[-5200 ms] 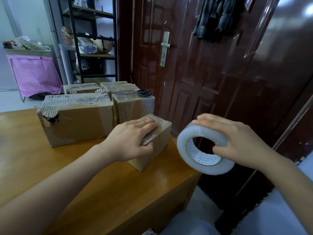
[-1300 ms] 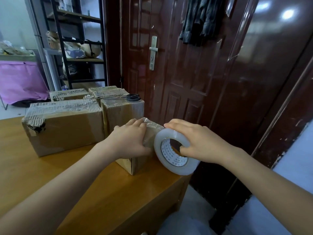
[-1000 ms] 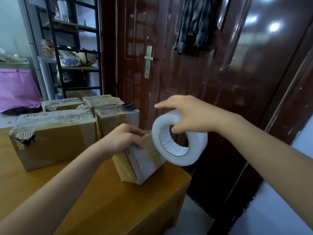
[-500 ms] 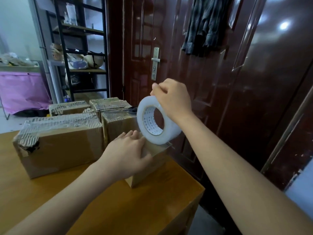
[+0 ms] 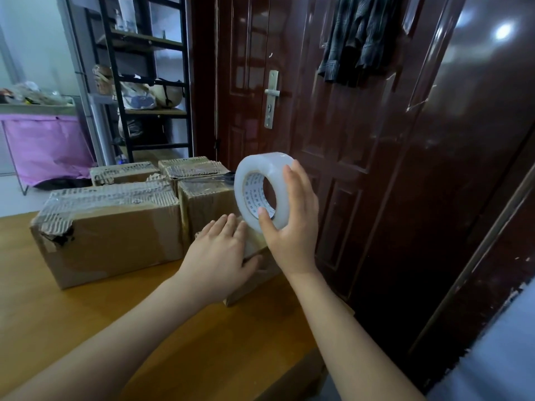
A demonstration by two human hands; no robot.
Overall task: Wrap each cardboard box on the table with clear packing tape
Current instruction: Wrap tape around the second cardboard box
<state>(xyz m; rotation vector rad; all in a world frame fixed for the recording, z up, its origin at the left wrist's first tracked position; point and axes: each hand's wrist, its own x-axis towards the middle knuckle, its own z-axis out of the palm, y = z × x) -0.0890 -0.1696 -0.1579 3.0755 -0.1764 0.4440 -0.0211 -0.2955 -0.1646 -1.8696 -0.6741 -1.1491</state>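
A small cardboard box (image 5: 254, 280) stands at the right end of the wooden table (image 5: 202, 342), mostly hidden under my left hand (image 5: 220, 256), which lies flat on its taped top with the thumb down the near side. My right hand (image 5: 292, 224) grips a roll of clear packing tape (image 5: 260, 189) just above the box's far end, thumb inside the core and fingers over the rim. Behind stand a large taped box (image 5: 115, 235), a medium box (image 5: 207, 204) and two smaller boxes (image 5: 124, 172) (image 5: 192, 167).
Black-handled scissors (image 5: 227, 176) lie on the medium box. A dark red door (image 5: 347, 140) stands close beyond the table's right edge, with a garment (image 5: 359, 39) hanging on it. A black shelf rack (image 5: 144, 76) and a pink-draped stand (image 5: 43, 146) are at the back left.
My right hand carried the roll from the box's right side up and over its top, then turned palm-up under the roll. My left hand stayed pressed on the box, which tipped up and settled back.
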